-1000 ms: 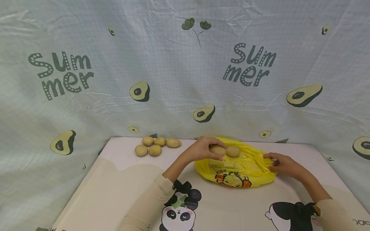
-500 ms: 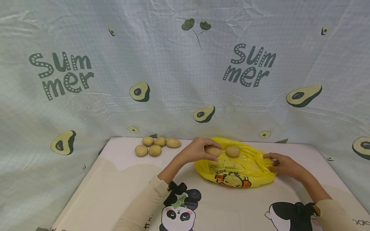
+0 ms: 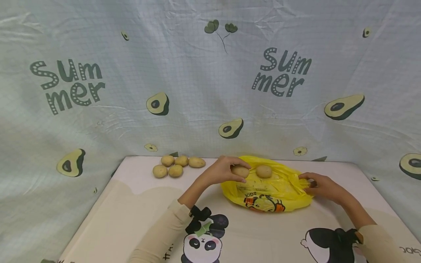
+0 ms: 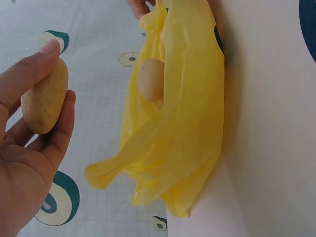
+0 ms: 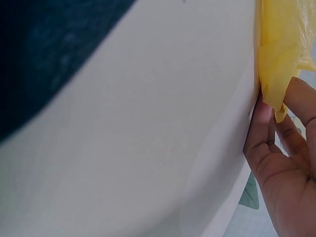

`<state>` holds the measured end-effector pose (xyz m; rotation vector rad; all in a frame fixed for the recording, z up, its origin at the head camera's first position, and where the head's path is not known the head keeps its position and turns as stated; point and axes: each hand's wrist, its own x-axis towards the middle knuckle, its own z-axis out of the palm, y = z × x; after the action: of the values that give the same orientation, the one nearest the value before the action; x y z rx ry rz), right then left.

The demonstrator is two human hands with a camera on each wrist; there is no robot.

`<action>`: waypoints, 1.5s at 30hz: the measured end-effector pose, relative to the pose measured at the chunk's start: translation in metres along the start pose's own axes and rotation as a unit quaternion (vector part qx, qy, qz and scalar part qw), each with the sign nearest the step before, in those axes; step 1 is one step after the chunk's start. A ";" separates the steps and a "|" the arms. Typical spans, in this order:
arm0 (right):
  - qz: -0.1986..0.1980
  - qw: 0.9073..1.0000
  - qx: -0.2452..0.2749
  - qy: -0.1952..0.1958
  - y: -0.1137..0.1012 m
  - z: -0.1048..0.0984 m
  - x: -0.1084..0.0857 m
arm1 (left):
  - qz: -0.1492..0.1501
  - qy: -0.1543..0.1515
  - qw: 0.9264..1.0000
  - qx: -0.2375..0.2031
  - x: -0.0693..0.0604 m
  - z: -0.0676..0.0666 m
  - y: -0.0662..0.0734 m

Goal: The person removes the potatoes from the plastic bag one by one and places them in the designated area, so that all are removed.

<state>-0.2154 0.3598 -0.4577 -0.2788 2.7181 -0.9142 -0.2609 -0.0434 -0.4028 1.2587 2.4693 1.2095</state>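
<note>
My left hand (image 3: 221, 172) grips an oblong tan potato (image 3: 240, 171) between thumb and fingers at the left end of a yellow plastic bag (image 3: 266, 191). In the left wrist view that potato (image 4: 45, 101) stands clear of the bag (image 4: 195, 108), between thumb and fingertips. A second potato (image 3: 264, 171) lies at the bag, a short gap to the right of the held one; a fold of plastic partly covers it in the left wrist view. At the bag's right end my right hand (image 3: 325, 187) pinches the gathered plastic, also seen in the right wrist view.
Several potatoes (image 3: 175, 171) sit grouped at the back left of the table (image 3: 131, 219), which has printed panda and figure drawings. A pale patterned curtain (image 3: 184, 73) hangs behind the table's back edge.
My left hand has moved left with the potato, widening the gap to the other potato; in the last half second it barely shifts. My right hand stays on the bag's end.
</note>
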 end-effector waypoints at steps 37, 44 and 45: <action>0.008 1.000 -0.008 -0.002 0.002 0.000 0.002 | -0.037 0.007 0.999 0.001 -0.027 -0.021 -0.009; 0.002 1.000 -0.005 -0.004 0.000 -0.001 0.001 | -0.030 0.011 0.999 0.007 -0.030 -0.024 -0.009; 0.001 1.000 -0.004 -0.003 0.000 -0.001 0.001 | -0.028 0.011 1.000 0.006 -0.030 -0.024 -0.009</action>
<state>-0.2162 0.3598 -0.4573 -0.2811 2.7169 -0.8998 -0.2577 -0.0831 -0.4001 1.1754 2.5133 1.2047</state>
